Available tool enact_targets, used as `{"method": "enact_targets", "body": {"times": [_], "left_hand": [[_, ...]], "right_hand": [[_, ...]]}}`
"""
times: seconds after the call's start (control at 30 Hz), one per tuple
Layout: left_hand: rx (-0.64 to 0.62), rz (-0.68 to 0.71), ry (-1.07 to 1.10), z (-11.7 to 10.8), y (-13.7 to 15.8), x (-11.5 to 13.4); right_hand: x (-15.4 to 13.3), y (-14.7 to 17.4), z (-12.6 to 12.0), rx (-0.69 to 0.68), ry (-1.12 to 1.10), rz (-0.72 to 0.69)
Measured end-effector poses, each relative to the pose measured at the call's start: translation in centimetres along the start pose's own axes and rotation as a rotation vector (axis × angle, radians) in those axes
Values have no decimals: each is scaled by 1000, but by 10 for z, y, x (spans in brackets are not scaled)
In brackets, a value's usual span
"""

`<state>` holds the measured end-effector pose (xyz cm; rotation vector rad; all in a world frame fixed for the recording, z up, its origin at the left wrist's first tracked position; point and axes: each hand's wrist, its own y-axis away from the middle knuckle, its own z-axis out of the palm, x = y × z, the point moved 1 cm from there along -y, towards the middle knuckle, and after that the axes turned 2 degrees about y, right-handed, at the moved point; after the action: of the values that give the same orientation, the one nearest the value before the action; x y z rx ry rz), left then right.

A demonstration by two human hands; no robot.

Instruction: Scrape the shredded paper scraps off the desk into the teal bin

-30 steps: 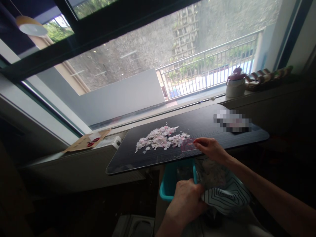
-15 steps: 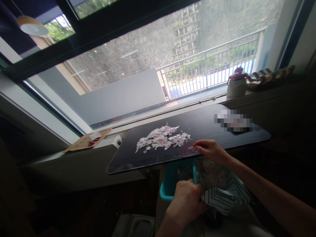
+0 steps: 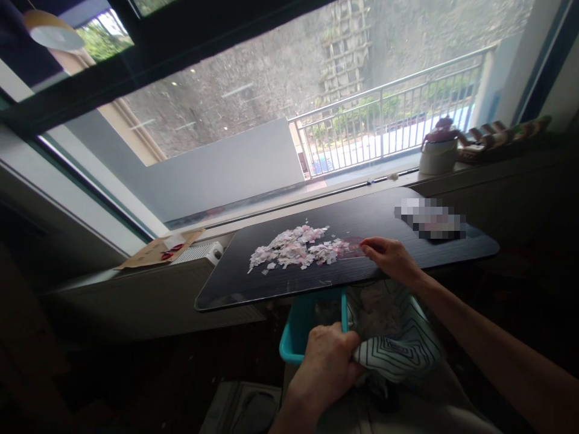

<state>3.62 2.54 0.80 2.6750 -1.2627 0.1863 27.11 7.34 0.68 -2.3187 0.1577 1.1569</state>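
Observation:
In the head view, my right hand (image 3: 389, 256) pinches the edge of a thin clear plastic piece with red markings (image 3: 350, 248); its exact kind is not plain. The piece lies low over the dark tabletop (image 3: 253, 289), at the right edge of a heap of small white and pink paper scraps (image 3: 292, 246). Below the table edge, my left hand (image 3: 328, 355) is closed on the rim of a turquoise bin (image 3: 292, 346). Beside it hangs a pale bag with dark lines (image 3: 398, 355), its mouth open with paper scraps inside. Whether the left fingers also grip the bag is hidden.
A pixelated item (image 3: 429, 218) lies on the table's right end. Along the window sill stand a white jar with a pinkish top (image 3: 438, 154) and a row of small items (image 3: 502, 140). Brown paper (image 3: 158, 250) lies at left, near a white slotted unit (image 3: 199, 253).
My right hand has moved the clear plastic piece up from the table's front edge to the right side of the scrap heap. My left hand, bin and bag have shifted slightly left.

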Motion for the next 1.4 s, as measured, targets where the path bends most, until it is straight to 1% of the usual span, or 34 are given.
{"method": "enact_targets", "body": {"times": [0.07,0.13,0.23,0.3,0.43,0.63,0.9,1.17,1.27,1.4], "left_hand": [[16,-47,-7,1,6,-6],[22,-78,3,3,10,-11],[-1,-93,21,12,12,-11],[-8,-88,22,17,12,-9],[0,-94,15,23,13,-7],[-1,-97,33,26,15,-7],[-1,-107,52,28,14,-8],[7,-94,50,30,13,-10],[13,-95,53,31,13,-11],[12,-97,62,30,13,-11]], "right_hand": [[4,-7,8,28,-1,-15],[7,-13,19,20,-6,-28],[8,-15,30,5,-5,-42],[8,-14,31,-13,-2,-47],[5,-11,25,-10,0,-34],[1,-7,22,-24,-7,-20],[3,-1,11,40,11,32],[5,-1,10,75,25,64],[2,0,3,69,93,55],[-6,6,-12,36,211,27]]}}
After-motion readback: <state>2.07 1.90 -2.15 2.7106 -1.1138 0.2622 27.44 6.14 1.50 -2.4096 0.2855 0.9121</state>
